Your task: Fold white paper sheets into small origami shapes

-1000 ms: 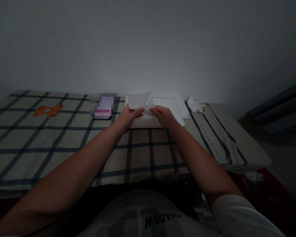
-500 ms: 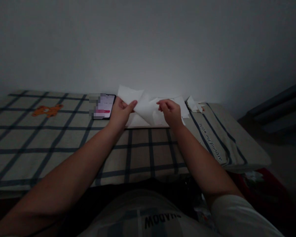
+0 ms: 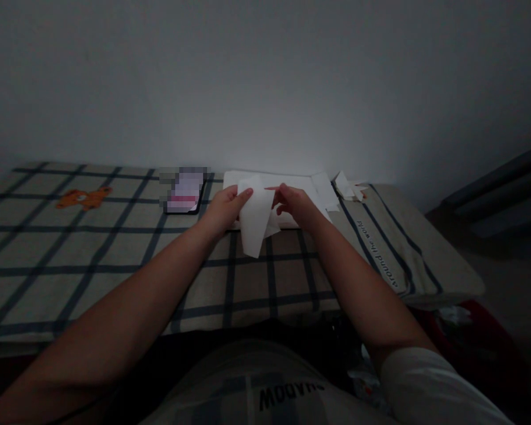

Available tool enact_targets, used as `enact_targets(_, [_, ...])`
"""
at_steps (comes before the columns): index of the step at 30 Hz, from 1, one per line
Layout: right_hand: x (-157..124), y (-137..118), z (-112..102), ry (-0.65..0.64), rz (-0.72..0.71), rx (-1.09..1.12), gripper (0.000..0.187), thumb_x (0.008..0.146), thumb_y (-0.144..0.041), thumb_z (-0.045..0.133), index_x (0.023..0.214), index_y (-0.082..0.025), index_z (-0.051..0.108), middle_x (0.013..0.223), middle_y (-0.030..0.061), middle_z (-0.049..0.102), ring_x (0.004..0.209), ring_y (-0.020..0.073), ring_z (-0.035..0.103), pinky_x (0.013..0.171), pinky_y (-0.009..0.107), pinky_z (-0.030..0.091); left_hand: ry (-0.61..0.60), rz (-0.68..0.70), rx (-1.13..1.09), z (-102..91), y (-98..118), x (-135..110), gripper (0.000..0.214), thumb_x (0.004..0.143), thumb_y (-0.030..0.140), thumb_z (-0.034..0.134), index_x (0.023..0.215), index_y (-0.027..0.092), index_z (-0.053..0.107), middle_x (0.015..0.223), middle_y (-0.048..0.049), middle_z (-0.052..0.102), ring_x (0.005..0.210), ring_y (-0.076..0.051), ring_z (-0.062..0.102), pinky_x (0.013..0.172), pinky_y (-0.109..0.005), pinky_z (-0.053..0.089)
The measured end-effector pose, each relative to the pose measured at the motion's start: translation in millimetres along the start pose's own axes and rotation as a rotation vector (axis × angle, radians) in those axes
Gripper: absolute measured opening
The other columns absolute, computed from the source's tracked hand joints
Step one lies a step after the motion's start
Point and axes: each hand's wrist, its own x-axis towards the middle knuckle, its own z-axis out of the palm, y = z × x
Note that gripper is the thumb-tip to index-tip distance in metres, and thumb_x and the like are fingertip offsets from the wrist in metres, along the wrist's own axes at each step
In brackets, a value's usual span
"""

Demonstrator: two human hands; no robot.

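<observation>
A folded sheet of white paper (image 3: 253, 221) hangs from my left hand (image 3: 227, 206), its lower end dangling past the front edge of the white pad or book beneath. The thumb presses on the paper's face, with the other fingers behind it. At the paper's right edge is my right hand (image 3: 294, 203), index finger stretched out against it and the other fingers loosely bent and apart. No grip by the right hand shows. Beneath both hands lies the white pad or book (image 3: 287, 179), partly covered by them.
Left of the pad is a phone (image 3: 188, 189) with its screen lit, partly pixelated. White paper scraps (image 3: 347, 188) lie to the right. A checked cloth (image 3: 128, 248) with an orange bear figure (image 3: 84, 198) covers the surface. The wall (image 3: 265, 82) rises directly behind.
The paper has swung from lying up and across the pad to hanging downward. My left hand has shifted slightly right, and the right index finger has stretched out to the paper's edge.
</observation>
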Motion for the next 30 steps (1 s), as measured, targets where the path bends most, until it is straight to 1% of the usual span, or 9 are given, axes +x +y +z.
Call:
enact_targets(3, [-0.3,1.6,-0.8,-0.052,0.004,-0.067,0.047,0.079,-0.063,0.066,0.093,-0.018,0.073,0.08,0.0038,0.067,0.071,0.0148,0.06,0.062,0.028,0.047,-0.022,0.031,0.086,-1.5,-5.8,1.7,0.036,0.083,0.052,0.068,0.084,0.016,0.071,0.072,-0.0036,0.066,0.059,-0.015,0.055,0.049,-0.022,0.037])
enact_targets(5, [0.1,3.0,-1.1,-0.063,-0.007,-0.156,0.04,0.077,-0.057,0.071,0.085,-0.018,0.071,0.076,0.0017,0.065,0.067,0.0136,0.056,0.063,0.028,0.047,-0.057,0.003,0.066,-1.2,-9.5,1.6,0.038,0.083,0.055,0.068,0.083,0.017,0.069,0.069,-0.0032,0.064,0.057,-0.015,0.055,0.047,-0.023,0.037])
enact_targets(8, [1.4,5.2,-1.7,-0.048,-0.006,-0.228,0.036,0.078,-0.054,0.069,0.079,-0.017,0.069,0.072,0.0001,0.062,0.063,0.0128,0.053,0.062,0.028,0.044,-0.11,-0.028,0.039,1.1,-10.6,0.1,0.039,0.083,0.058,0.066,0.082,0.019,0.067,0.067,-0.0018,0.061,0.056,-0.014,0.054,0.047,-0.023,0.038])
enact_targets(10, [2.3,6.2,-2.7,-0.015,-0.003,-0.254,0.037,0.079,-0.054,0.068,0.075,-0.017,0.066,0.068,-0.0008,0.059,0.061,0.0124,0.051,0.06,0.028,0.041,-0.12,0.003,0.064,2.6,-8.2,-0.5,0.035,0.082,0.054,0.068,0.081,0.019,0.066,0.067,-0.0009,0.061,0.056,-0.014,0.053,0.048,-0.022,0.038])
enact_targets(12, [2.8,6.5,-3.5,0.016,0.002,-0.275,0.038,0.079,-0.055,0.067,0.072,-0.018,0.063,0.065,-0.0016,0.057,0.059,0.0122,0.05,0.058,0.028,0.039,-0.105,0.046,0.088,3.2,-4.9,-0.4,0.029,0.076,0.046,0.076,0.079,0.02,0.064,0.067,0.0,0.061,0.057,-0.013,0.053,0.049,-0.022,0.039])
enact_targets(15, [2.3,5.4,-3.5,0.04,-0.012,-0.298,0.04,0.079,-0.057,0.066,0.068,-0.019,0.06,0.06,-0.0027,0.054,0.058,0.0121,0.048,0.057,0.028,0.036,-0.058,0.066,0.1,2.9,-0.5,-0.5,0.03,0.067,0.038,0.083,0.068,0.019,0.059,0.061,0.0012,0.059,0.056,-0.012,0.052,0.05,-0.022,0.04])
enact_targets(20, [0.6,4.1,-1.8,0.046,-0.025,-0.322,0.046,0.08,-0.061,0.066,0.062,-0.02,0.055,0.056,-0.0029,0.052,0.055,0.0114,0.046,0.056,0.028,0.034,0.022,-0.02,0.012,2.9,3.1,-3.5,0.036,0.063,0.039,0.085,0.059,0.019,0.056,0.058,0.0003,0.057,0.055,-0.012,0.052,0.051,-0.023,0.043])
enact_targets(24, [1.2,6.5,-1.9,0.045,-0.003,-0.301,0.048,0.08,-0.064,0.066,0.062,-0.021,0.054,0.057,-0.0025,0.053,0.056,0.0117,0.047,0.058,0.028,0.037,0.058,-0.089,-0.028,3.6,5.0,-5.2,0.037,0.063,0.038,0.087,0.058,0.019,0.056,0.062,-0.0026,0.06,0.058,-0.015,0.055,0.049,-0.023,0.042])
enact_targets(30, [1.3,5.8,-0.8,-0.047,-0.009,-0.169,0.038,0.078,-0.057,0.069,0.078,-0.019,0.063,0.073,0.0,0.06,0.063,0.0129,0.053,0.061,0.029,0.044,0.053,-0.092,-0.034,3.8,6.5,-5.5,0.039,0.062,0.039,0.087,0.055,0.019,0.054,0.061,-0.002,0.059,0.057,-0.013,0.055,0.05,-0.024,0.043])
